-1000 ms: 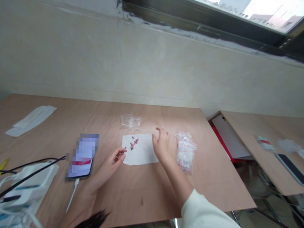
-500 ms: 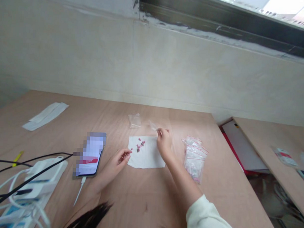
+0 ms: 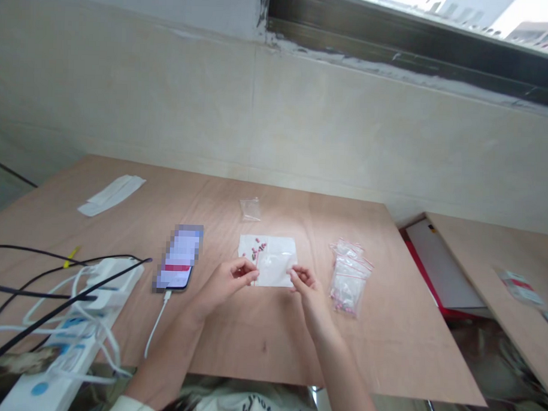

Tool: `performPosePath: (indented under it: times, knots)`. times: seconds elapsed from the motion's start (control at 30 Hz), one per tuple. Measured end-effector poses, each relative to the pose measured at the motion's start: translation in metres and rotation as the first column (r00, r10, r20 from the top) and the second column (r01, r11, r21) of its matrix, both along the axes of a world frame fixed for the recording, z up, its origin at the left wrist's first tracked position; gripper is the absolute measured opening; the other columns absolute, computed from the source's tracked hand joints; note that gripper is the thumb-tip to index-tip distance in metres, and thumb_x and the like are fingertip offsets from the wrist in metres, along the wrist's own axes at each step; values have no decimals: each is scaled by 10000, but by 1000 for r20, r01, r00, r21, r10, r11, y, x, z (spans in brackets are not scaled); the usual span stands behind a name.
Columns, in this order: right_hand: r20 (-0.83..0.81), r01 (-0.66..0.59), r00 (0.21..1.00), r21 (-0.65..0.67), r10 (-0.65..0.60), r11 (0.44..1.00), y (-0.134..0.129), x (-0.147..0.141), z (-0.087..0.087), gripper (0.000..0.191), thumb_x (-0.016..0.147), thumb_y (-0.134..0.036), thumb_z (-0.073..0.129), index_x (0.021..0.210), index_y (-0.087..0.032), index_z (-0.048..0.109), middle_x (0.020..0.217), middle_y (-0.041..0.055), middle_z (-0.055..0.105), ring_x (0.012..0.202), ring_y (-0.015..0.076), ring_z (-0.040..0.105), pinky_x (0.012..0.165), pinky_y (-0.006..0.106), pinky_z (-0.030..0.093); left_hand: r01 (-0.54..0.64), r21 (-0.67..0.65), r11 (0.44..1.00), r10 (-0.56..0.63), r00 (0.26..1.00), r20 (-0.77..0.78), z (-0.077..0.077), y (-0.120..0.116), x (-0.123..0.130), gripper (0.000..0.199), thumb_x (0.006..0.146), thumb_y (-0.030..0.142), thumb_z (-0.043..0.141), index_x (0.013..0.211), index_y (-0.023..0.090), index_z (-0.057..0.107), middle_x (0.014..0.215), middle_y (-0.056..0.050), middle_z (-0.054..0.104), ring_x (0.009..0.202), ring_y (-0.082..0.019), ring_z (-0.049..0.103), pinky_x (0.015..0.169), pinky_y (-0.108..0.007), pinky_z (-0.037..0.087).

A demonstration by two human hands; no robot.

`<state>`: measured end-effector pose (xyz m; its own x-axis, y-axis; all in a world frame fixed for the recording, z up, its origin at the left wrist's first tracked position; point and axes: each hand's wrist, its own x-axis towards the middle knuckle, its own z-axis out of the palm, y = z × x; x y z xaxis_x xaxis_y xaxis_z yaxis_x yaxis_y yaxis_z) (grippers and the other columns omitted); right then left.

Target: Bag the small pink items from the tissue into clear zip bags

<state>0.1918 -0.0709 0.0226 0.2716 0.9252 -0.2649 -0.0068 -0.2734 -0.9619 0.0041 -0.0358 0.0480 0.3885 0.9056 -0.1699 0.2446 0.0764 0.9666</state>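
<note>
Left hand (image 3: 229, 280), right hand (image 3: 307, 292), grips pinching clear bag (image 3: 274, 260), pink pellets (image 3: 258, 249) blurred

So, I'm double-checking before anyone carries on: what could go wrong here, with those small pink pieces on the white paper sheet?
The small pink pieces lie loose on the white paper sheet, right beside the red-lined edge of the clear plastic zip bag. The left hand and right hand hold that bag, so dragging it might scatter them. Stray pieces could also get mixed up with the stack of filled zip bags, which lies close by.
</note>
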Motion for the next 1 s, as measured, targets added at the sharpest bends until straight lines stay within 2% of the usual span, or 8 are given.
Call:
performPosePath:
  times: [0.1, 0.23, 0.33, 0.53, 0.63, 0.73, 0.83, 1.0]
  knots:
    - [267, 56, 959, 143, -93, 988, -2, -11, 9, 220, 709, -391, 523, 771, -195, 444, 733, 13, 488, 653, 140, 448, 594, 263, 373, 5, 27, 1000, -3, 998, -58, 6, -4, -1, 178, 730, 308, 535, 663, 144, 549, 615, 15, 531, 611, -119, 502, 590, -232, 392]
    - [313, -324, 914, 172, 260, 930, 0, -33, 32, 159, 769, -314, 475, 678, -184, 473, 664, -3, 498, 617, 117, 445, 575, 236, 357, 40, 99, 994, -26, 989, -145, 9, -6, 4, 197, 732, 310, 529, 625, 145, 516, 621, 12, 524, 610, -121, 492, 565, -226, 378]
    - [311, -427, 876, 152, 367, 891, 8, -41, 39, 147, 758, -263, 480, 641, -176, 493, 611, -14, 494, 584, 109, 434, 551, 228, 339, 64, 122, 990, -42, 983, -179, 10, -7, 5, 208, 735, 307, 526, 603, 150, 496, 598, 24, 504, 588, -113, 479, 544, -219, 364]
    - [167, -449, 886, 81, 432, 890, 20, -31, 33, 164, 715, -229, 497, 565, -168, 476, 529, -22, 490, 508, 97, 437, 497, 215, 325, 106, 57, 993, -100, 990, -104, 11, -2, -1, 229, 771, 329, 485, 631, 151, 522, 601, 19, 525, 599, -113, 508, 565, -220, 388]
    - [205, -405, 899, 49, 388, 913, 21, -28, 30, 161, 704, -223, 485, 554, -172, 456, 513, -26, 475, 492, 95, 428, 481, 213, 316, -3, 43, 999, 6, 997, -71, 8, 4, -6, 212, 764, 328, 482, 647, 152, 503, 618, 16, 530, 607, -116, 530, 583, -226, 416]
    - [294, -384, 887, 41, 356, 923, 21, -31, 31, 148, 686, -194, 463, 544, -180, 422, 501, -36, 437, 486, 93, 403, 468, 208, 289, -91, 106, 990, 109, 978, -178, 3, 8, -8, 167, 738, 292, 497, 636, 165, 465, 584, 36, 479, 554, -102, 495, 536, -212, 400]
    - [365, -412, 859, 76, 359, 908, 19, -40, 35, 140, 656, -151, 437, 534, -185, 377, 506, -47, 399, 486, 84, 371, 463, 202, 264, -4, 203, 979, 63, 957, -284, -3, 8, -5, 99, 695, 225, 518, 778, 177, 492, 652, 35, 472, 599, -109, 489, 558, -216, 405]
    - [377, -475, 819, 23, 432, 880, 15, -45, 40, 159, 619, -125, 437, 502, -185, 346, 477, -59, 366, 466, 74, 339, 450, 200, 231, 117, 332, 936, -15, 956, -294, 0, 10, -3, 450, 657, 72, 427, 1087, 202, 461, 1023, -62, 477, 968, -194, 485, 829, -325, 408]
